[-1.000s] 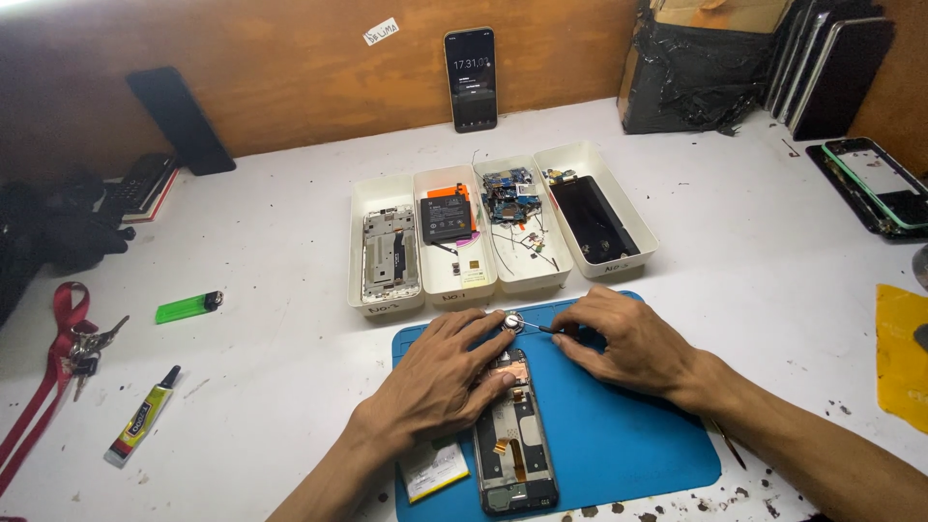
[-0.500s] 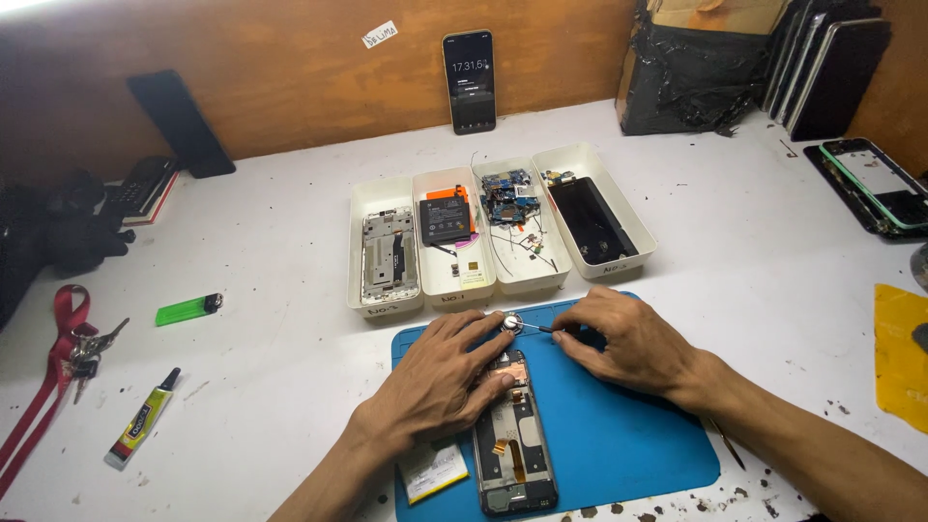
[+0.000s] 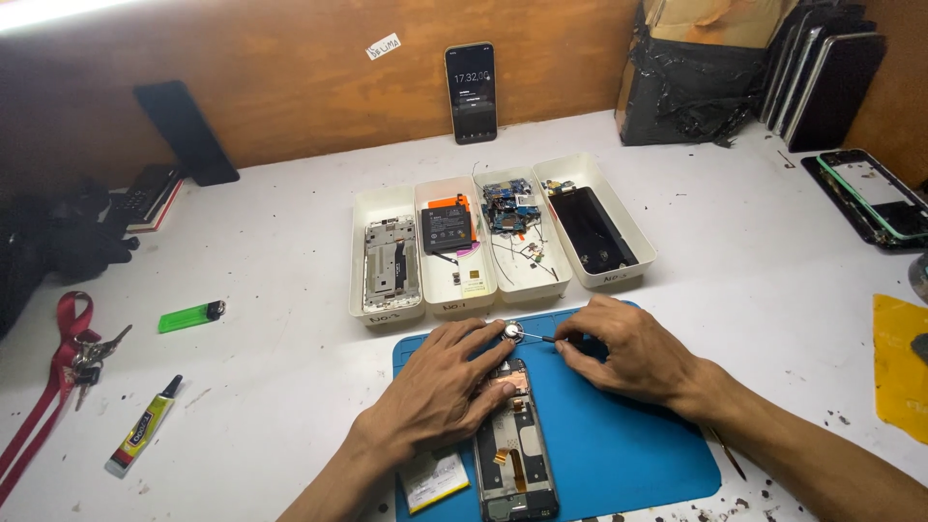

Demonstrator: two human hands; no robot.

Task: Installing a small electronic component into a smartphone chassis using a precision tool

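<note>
Steadying opened phone (image 3: 514,440), tweezers (image 3: 537,337) pinched

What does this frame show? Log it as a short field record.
Surface: white table with blue mat
Left hand: pressing on opened phone lying on mat
Right hand: gripping thin tool, tip at phone's top end
Behind mat: four white trays of phone parts
Left side: green lighter, glue tube, keys on red strap

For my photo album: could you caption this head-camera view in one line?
Left hand steadies an opened phone on a blue mat; right hand works a thin tool near four white trays.
</note>
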